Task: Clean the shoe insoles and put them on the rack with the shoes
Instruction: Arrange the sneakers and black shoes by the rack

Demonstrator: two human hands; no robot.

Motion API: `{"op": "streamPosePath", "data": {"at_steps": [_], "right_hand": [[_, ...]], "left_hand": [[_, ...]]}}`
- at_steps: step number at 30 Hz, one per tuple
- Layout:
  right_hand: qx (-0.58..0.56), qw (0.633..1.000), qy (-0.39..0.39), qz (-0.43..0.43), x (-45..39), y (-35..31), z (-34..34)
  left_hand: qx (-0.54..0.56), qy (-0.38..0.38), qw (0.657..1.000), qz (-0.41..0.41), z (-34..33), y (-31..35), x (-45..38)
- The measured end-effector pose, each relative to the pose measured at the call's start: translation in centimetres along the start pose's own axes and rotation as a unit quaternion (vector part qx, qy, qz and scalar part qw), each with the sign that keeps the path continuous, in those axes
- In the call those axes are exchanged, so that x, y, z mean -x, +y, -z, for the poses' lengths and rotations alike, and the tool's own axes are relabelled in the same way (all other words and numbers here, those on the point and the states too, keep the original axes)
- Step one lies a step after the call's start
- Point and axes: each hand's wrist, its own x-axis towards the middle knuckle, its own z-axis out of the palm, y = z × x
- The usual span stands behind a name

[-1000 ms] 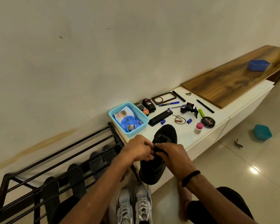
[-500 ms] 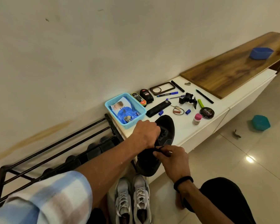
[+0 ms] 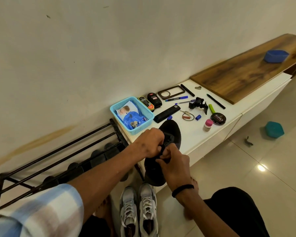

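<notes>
Both hands, left hand and right hand, pinch the black shoe at its laces; soft upper, light, with the toe at 12 o'clock — grip by the collar.

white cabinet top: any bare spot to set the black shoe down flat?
Bare strip along the white cabinet top front edge, right of the black shoe, in front of the pink-capped bottle and polish tin. The wooden board is mostly bare except for the blue tub. It is crowded from the blue basket to the pens.
</notes>
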Motion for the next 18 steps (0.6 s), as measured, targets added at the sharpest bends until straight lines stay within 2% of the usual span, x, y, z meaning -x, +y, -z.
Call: {"op": "streamPosePath", "data": {"at_steps": [3,9,11,14,18], "right_hand": [[0.124,0.991,0.024,0.044,-1.4,0.6,-0.3],[0.198,0.970,0.099,0.105,-2.5,2.6,-0.6],[0.242,0.964,0.090,0.063,-3.0,2.9,-0.5],[0.280,0.959,0.036,-0.036,-4.6,2.7,0.2],[0.314,0.947,-0.023,-0.058,-6.2,2.4,0.1]], "left_hand": [[0.040,-0.007,0.999,0.032,0.5,0.2,-0.5],[0.036,0.025,0.998,0.056,-0.9,1.3,-0.3],[0.027,0.050,0.997,0.055,-1.4,1.8,-0.1],[0.025,0.072,0.996,0.038,-2.1,2.3,0.0],[0.060,0.087,0.993,0.045,-2.4,1.9,0.1]]}}
